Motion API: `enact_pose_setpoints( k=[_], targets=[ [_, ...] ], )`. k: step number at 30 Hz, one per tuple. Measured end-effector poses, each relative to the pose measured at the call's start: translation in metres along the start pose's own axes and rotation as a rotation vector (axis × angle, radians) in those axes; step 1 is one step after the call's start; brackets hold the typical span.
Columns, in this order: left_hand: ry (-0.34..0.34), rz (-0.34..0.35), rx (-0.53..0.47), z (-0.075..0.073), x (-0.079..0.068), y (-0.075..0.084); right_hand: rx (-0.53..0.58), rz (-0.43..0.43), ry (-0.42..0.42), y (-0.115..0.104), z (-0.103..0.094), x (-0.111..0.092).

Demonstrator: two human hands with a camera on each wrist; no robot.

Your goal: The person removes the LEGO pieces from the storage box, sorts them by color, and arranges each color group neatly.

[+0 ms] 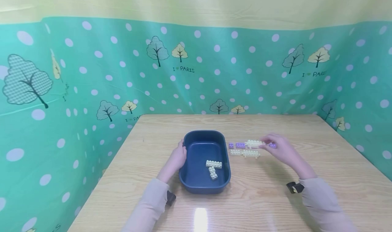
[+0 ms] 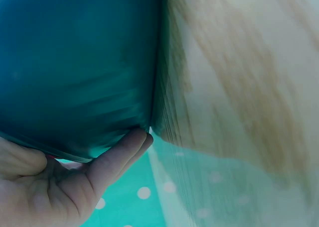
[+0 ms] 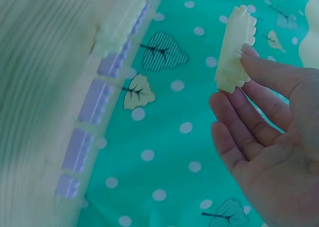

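Observation:
My left hand grips the left wall of a dark blue plastic bin, thumb at the rim and fingers along the outside in the left wrist view. Inside the bin lie a long pale building brick and a smaller pale piece. To the right of it, my right hand pinches a pale yellow building brick between thumb and fingers, raised above the table. Several purple bricks form a row beneath and beside that hand. Pale yellow bricks lie in a second row nearer me.
The wooden table runs back to a green dotted curtain that hangs behind and on both sides. Black wrist devices sit by both sleeves.

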State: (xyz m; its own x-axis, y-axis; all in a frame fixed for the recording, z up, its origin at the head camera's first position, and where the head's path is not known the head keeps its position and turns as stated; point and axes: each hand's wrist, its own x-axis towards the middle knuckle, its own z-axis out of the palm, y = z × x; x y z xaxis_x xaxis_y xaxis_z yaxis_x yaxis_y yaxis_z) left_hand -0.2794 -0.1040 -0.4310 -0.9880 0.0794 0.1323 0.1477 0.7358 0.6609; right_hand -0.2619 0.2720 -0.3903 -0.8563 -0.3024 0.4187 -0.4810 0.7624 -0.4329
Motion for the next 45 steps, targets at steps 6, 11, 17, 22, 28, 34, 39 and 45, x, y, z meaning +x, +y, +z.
enact_pose_setpoints(
  k=[6,11,17,22,28,34,39,45],
  targets=[
    [-0.009,-0.01,-0.011,0.0,0.001,0.0,-0.013,0.043,-0.001,0.017,-0.006,-0.008],
    [-0.008,-0.014,-0.007,0.0,0.001,0.0,-0.028,0.073,-0.009,0.029,-0.01,-0.014],
    [-0.017,-0.02,-0.006,0.0,0.0,0.0,-0.031,0.129,-0.038,0.035,-0.015,-0.02],
    [-0.019,-0.017,-0.004,-0.002,-0.001,0.001,-0.038,0.154,-0.063,0.041,-0.016,-0.023],
    [-0.022,-0.018,0.003,-0.002,-0.001,0.002,-0.037,0.181,-0.111,0.05,-0.015,-0.026],
    [-0.022,-0.023,-0.004,-0.002,0.0,0.001,-0.041,0.219,-0.15,0.056,-0.011,-0.029],
    [-0.019,-0.015,-0.008,-0.002,0.0,0.001,-0.047,0.211,-0.171,0.061,-0.007,-0.027],
    [-0.027,-0.021,-0.012,-0.002,-0.001,0.0,-0.061,0.208,-0.189,0.063,-0.004,-0.024]
  ],
)
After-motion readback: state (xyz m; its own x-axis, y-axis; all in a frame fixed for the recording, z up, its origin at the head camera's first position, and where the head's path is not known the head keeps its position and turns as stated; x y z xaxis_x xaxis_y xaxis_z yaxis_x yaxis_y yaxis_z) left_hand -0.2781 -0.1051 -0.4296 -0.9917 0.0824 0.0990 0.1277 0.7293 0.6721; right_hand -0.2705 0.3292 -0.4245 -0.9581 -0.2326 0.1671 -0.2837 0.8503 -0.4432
